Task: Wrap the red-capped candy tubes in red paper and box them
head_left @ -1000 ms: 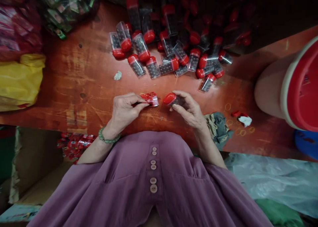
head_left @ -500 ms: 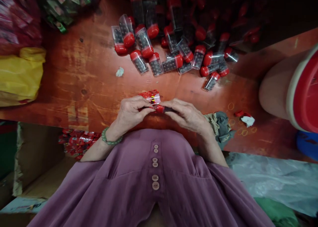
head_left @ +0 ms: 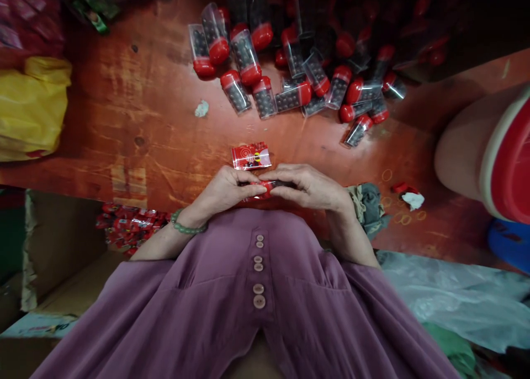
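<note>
Both hands, the left hand (head_left: 226,192) and right hand (head_left: 310,187), are closing their fingers around one small red-capped clear plastic tube (head_left: 269,188) at the near edge of the worn red wooden tabletop (head_left: 136,125), just below a red printed label (head_left: 250,156).

The worktop (head_left: 136,125) is wood, painted or stained red-brown, worn and scuffed with a dull sheen and pale scratched patches. The tubes (head_left: 265,75) heaped on it are clear, glossy plastic with smooth, shiny red plastic caps. The label (head_left: 251,156) lying near the hands is a glossy red printed film that catches the light. The tube (head_left: 271,187) held between the left hand (head_left: 226,191) and right hand (head_left: 308,187) has the same shiny red cap. The bracelet (head_left: 187,226) is made of smooth, polished green beads. The shirt (head_left: 256,301) is soft, matt purple cloth with glossy buttons. The bag (head_left: 31,105) is thin, crinkled yellow plastic. The rag (head_left: 366,208) is limp, matt cloth.
</note>
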`<state>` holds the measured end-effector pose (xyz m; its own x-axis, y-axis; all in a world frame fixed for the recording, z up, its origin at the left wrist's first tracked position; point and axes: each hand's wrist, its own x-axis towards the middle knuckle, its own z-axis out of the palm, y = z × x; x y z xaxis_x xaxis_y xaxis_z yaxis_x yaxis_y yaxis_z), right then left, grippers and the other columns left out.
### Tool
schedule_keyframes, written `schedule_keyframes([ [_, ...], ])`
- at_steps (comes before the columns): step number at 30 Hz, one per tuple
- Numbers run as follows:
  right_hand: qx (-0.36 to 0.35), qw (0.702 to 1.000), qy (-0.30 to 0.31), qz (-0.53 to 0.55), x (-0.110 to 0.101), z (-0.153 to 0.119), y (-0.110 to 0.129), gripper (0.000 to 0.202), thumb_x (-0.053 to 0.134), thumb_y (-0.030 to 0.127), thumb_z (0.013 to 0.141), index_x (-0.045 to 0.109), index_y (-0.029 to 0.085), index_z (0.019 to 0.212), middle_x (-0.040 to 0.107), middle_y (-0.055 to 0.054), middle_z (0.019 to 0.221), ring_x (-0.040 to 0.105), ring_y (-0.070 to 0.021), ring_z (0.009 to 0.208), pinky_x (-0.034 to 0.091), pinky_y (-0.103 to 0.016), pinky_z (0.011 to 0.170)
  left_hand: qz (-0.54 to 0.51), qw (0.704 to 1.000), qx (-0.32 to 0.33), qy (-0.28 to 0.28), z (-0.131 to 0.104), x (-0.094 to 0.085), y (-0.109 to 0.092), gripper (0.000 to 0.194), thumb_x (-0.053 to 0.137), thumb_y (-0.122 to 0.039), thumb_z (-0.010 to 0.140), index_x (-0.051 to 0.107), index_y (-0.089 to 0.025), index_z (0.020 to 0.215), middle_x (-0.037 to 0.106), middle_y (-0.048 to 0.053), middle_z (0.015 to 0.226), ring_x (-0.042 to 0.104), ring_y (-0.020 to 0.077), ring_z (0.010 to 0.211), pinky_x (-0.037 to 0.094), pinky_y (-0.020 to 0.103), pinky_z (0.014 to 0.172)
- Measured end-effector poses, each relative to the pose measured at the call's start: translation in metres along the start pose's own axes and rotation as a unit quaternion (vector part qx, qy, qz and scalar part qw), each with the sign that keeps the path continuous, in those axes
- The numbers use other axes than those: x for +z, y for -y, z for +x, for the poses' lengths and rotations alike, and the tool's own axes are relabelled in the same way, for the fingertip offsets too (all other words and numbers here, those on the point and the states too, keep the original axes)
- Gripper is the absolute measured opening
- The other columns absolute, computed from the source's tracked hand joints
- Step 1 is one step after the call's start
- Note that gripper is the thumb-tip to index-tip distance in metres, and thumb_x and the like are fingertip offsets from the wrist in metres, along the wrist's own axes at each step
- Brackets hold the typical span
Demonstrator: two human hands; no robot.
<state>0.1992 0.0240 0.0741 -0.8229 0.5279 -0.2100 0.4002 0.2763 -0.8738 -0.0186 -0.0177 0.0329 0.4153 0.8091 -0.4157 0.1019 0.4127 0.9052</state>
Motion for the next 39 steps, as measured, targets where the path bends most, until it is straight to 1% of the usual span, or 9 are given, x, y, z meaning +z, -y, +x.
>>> schedule_keyframes([
  [6, 0.012, 0.999, -0.026, 0.022, 0.002, 0.007, 0.005, 0.029, 0.055, 0.030, 0.097, 0.064, 0.019, 0.122, 0.071, -0.008, 0.117, 0.066, -0.0190, 0.105, 0.050, -0.033, 0.092, -0.030, 0.999, -0.012, 0.013, 0.004, -0.007, -0.004, 0.024, 0.077, -0.041, 0.074, 0.080, -0.018, 0.078, 0.075, 0.002, 0.071, 0.063, 0.0124, 0.061, 0.049, 0.024, 0.061],
  [9, 0.032, 0.992, -0.081, 0.095, 0.011, 0.008, 0.000, 0.028, 0.057, 0.034, 0.095, 0.066, 0.019, 0.118, 0.071, -0.006, 0.113, 0.066, -0.0173, 0.099, 0.050, -0.031, 0.089, -0.080, 0.996, 0.007, -0.033, 0.003, -0.013, -0.001, 0.039, 0.077, -0.054, 0.073, 0.079, -0.017, 0.086, 0.077, 0.005, 0.078, 0.068, 0.0153, 0.069, 0.053, 0.026, 0.067],
  [13, 0.081, 0.947, -0.173, 0.256, 0.028, 0.010, -0.008, 0.029, 0.062, 0.039, 0.092, 0.064, 0.020, 0.114, 0.068, -0.001, 0.096, 0.060, -0.0104, 0.074, 0.051, -0.023, 0.068, -0.260, 0.964, 0.020, -0.059, -0.005, -0.012, 0.002, 0.058, 0.080, -0.066, 0.063, 0.076, -0.018, 0.096, 0.077, 0.009, 0.090, 0.072, 0.0195, 0.079, 0.058, 0.030, 0.072],
  [17, 0.089, 0.902, -0.216, 0.363, 0.043, 0.020, -0.009, 0.031, 0.067, 0.043, 0.088, 0.062, 0.020, 0.109, 0.064, 0.001, 0.091, 0.056, -0.0079, 0.069, 0.048, -0.018, 0.057, -0.341, 0.935, 0.008, -0.096, -0.009, 0.003, 0.003, 0.039, 0.089, -0.046, 0.059, 0.075, -0.018, 0.083, 0.076, 0.005, 0.082, 0.070, 0.0165, 0.075, 0.058, 0.027, 0.072],
  [22, 0.088, 0.902, -0.226, 0.356, 0.052, 0.026, -0.003, 0.037, 0.059, 0.046, 0.093, 0.055, 0.023, 0.122, 0.064, -0.001, 0.102, 0.059, -0.0096, 0.078, 0.053, -0.023, 0.070, -0.330, 0.921, 0.017, -0.206, -0.004, 0.015, 0.000, 0.026, 0.087, -0.038, 0.065, 0.075, -0.017, 0.077, 0.074, 0.002, 0.075, 0.065, 0.0123, 0.066, 0.054, 0.024, 0.066],
  [25, 0.080, 0.924, -0.176, 0.331, 0.049, 0.019, -0.001, 0.045, 0.051, 0.045, 0.098, 0.042, 0.027, 0.139, 0.060, -0.004, 0.118, 0.062, -0.0115, 0.087, 0.055, -0.027, 0.079, -0.343, 0.916, 0.020, -0.206, -0.002, 0.015, -0.001, 0.028, 0.085, -0.042, 0.067, 0.075, -0.016, 0.075, 0.074, 0.003, 0.072, 0.064, 0.0128, 0.063, 0.053, 0.026, 0.066],
  [28, 0.097, 0.943, -0.154, 0.280, 0.048, 0.011, -0.001, 0.042, 0.049, 0.040, 0.100, 0.043, 0.024, 0.139, 0.060, -0.002, 0.100, 0.059, -0.0096, 0.073, 0.054, -0.027, 0.073, -0.338, 0.918, 0.021, -0.206, 0.000, 0.015, 0.000, 0.030, 0.085, -0.044, 0.067, 0.076, -0.016, 0.073, 0.075, 0.004, 0.072, 0.065, 0.0139, 0.064, 0.054, 0.028, 0.068],
  [32, 0.096, 0.950, -0.185, 0.234, 0.054, 0.011, -0.003, 0.044, 0.049, 0.037, 0.100, 0.041, 0.024, 0.140, 0.057, 0.002, 0.084, 0.056, -0.0095, 0.065, 0.052, -0.026, 0.068, -0.344, 0.910, 0.015, -0.231, 0.004, 0.017, 0.001, 0.034, 0.088, -0.046, 0.060, 0.076, -0.016, 0.072, 0.075, 0.003, 0.071, 0.067, 0.0147, 0.064, 0.055, 0.030, 0.071],
  [39, 0.056, 0.927, -0.268, 0.258, 0.077, 0.024, -0.009, 0.047, 0.047, 0.043, 0.099, 0.037, 0.027, 0.143, 0.061, -0.001, 0.095, 0.056, -0.0095, 0.062, 0.054, -0.026, 0.063, -0.346, 0.907, 0.027, -0.239, 0.011, 0.020, -0.004, 0.038, 0.088, -0.050, 0.059, 0.075, -0.016, 0.068, 0.071, 0.002, 0.065, 0.061, 0.0122, 0.058, 0.052, 0.027, 0.061],
])
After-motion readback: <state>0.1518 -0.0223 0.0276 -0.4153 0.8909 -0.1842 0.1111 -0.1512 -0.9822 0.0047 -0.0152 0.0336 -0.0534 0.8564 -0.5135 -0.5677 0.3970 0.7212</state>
